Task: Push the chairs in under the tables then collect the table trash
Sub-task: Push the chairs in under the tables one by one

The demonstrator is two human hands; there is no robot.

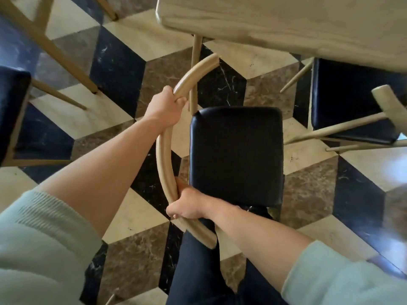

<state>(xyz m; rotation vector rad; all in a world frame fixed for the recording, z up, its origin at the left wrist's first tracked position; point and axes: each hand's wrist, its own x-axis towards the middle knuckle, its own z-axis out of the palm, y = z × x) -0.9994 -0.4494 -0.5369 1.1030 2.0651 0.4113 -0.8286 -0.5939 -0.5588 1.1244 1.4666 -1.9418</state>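
Note:
A chair with a black padded seat (236, 155) and a curved light-wood backrest (161, 155) stands below me, its seat clear of the pale wood table (286, 20) at the top right. My left hand (165, 106) grips the upper part of the backrest rail. My right hand (187, 203) grips the lower part of the same rail. No trash is visible on the shown corner of the table.
A second black-seated chair (352, 102) sits partly under the table at the right. Another chair (13, 113) stands at the left edge, with gold metal legs (55, 51) of more furniture behind it. The floor is checkered black, cream and brown marble.

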